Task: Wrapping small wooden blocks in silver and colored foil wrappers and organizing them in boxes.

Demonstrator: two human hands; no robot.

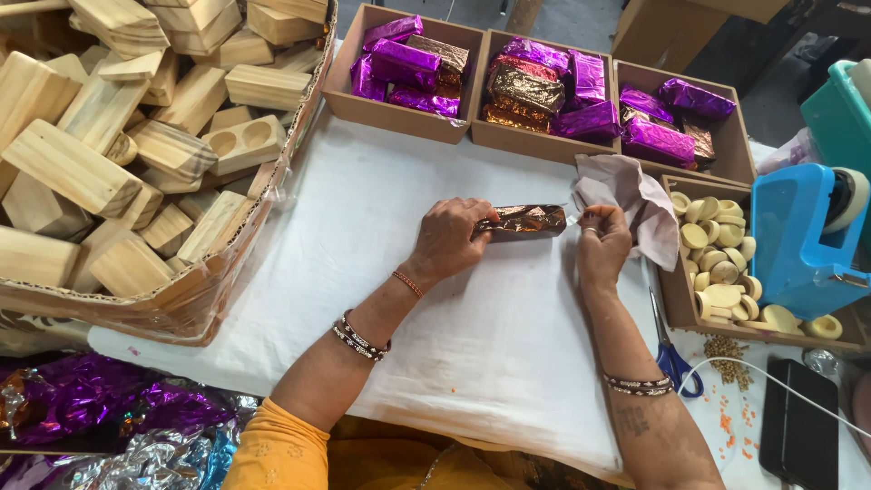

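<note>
A block wrapped in shiny bronze foil (529,220) lies on the white cloth-covered table (381,245). My left hand (449,238) presses down on its left half and grips it. My right hand (601,240) pinches the foil at the block's right end, fingers closed on the fold. A crumpled grey-pink cloth (635,200) lies just behind my right hand.
A big carton of wooden blocks (136,136) fills the left. Three small boxes of purple and bronze foil-wrapped blocks (535,86) line the back. A tray of pale round discs (721,263), a blue tape dispenser (803,236), blue-handled scissors (670,349) and a black phone (798,422) are at right. Loose foil sheets (100,426) lie bottom left.
</note>
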